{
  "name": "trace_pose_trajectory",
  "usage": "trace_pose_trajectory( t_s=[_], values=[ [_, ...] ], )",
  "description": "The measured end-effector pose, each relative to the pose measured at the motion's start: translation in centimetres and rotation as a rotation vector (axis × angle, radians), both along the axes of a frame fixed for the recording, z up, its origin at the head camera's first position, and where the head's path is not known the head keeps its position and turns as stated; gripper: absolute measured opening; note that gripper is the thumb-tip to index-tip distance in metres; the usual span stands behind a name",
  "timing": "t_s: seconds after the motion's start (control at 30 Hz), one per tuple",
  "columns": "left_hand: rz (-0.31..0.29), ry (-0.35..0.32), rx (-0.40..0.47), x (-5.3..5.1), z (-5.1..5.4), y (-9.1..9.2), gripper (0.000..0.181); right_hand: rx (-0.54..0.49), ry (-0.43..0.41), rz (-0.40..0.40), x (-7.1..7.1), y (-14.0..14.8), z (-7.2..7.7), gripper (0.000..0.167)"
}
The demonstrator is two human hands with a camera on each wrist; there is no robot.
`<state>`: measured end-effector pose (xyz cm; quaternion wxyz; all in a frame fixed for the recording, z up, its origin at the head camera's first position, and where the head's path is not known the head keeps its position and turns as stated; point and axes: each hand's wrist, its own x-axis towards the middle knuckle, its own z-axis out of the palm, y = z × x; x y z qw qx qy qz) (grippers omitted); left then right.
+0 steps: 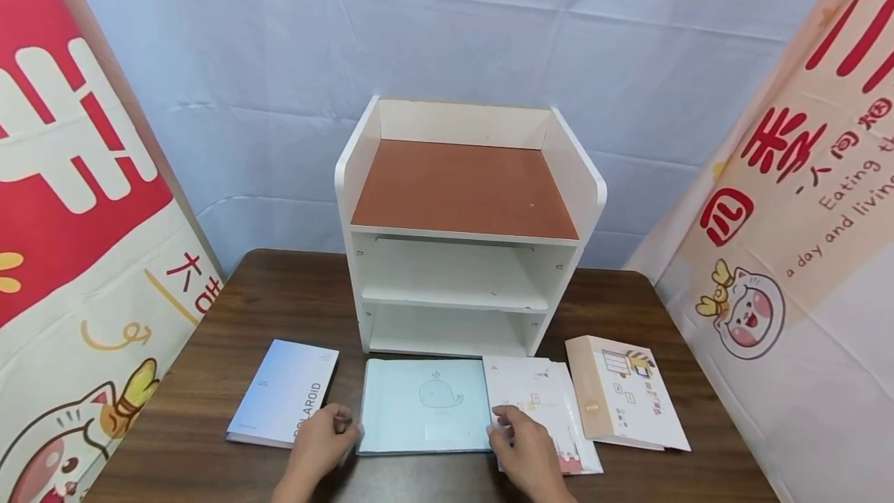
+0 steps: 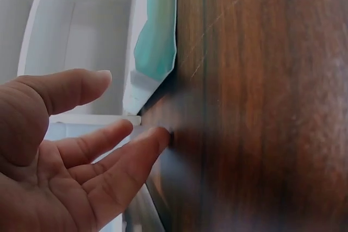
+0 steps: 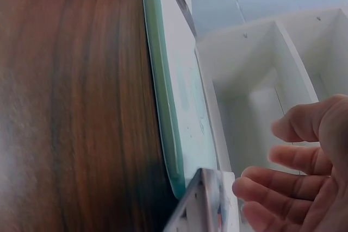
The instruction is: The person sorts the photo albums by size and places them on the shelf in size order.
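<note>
A light blue book (image 1: 426, 408) with a whale drawing lies flat on the table in front of the white shelf unit. Just off its left edge is my left hand (image 1: 325, 438), fingers loosely bent and thumb apart, holding nothing. My right hand (image 1: 524, 445) hovers by the blue book's right edge, over a white illustrated book (image 1: 541, 386). In the right wrist view, the fingers of that hand (image 3: 293, 172) are spread with nothing between them. The left wrist view shows a gap between the left hand (image 2: 81, 156) and the blue book's corner (image 2: 157, 42).
A blue and white POLAROID book (image 1: 282, 390) lies at the left. On the right rests a white and beige book (image 1: 625, 394). Behind stands the white shelf unit (image 1: 454, 270) with a brown top, near a pale cloth backdrop. Printed cloths hang at both sides.
</note>
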<state>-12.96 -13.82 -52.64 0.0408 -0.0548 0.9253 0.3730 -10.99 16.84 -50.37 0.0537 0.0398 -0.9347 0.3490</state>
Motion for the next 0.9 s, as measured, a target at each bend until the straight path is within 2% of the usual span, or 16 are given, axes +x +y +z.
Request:
trace_pose_trajectory(
  t_s=[0.13, 0.27, 0.47, 0.57, 0.73, 0.9],
  values=[
    [0.002, -0.009, 0.018, -0.2, -0.4, 0.2, 0.038, -0.027, -0.021, 0.020, 0.1, -0.3, 0.1, 0.023],
    [0.019, -0.031, -0.018, -0.5, -0.5, 0.6, 0.044, -0.035, -0.010, 0.036, 0.2, -0.6, 0.0, 0.024],
    [0.052, -0.126, -0.087, -0.9, -0.4, 1.0, 0.053, -0.070, -0.014, 0.067, 0.2, -1.1, -0.2, 0.025],
    [0.060, -0.141, -0.095, -0.9, -0.4, 1.3, 0.056, -0.097, -0.037, 0.074, 0.3, -1.4, -0.3, 0.026],
    [0.057, -0.145, -0.100, -1.0, -0.3, 1.7, 0.050, -0.123, -0.097, 0.089, 0.4, -2.1, -0.4, 0.027],
    [0.033, -0.140, -0.104, -1.0, -0.4, 1.7, 0.042, -0.051, -0.154, 0.086, 0.3, -2.8, -0.7, 0.028]
  ],
)
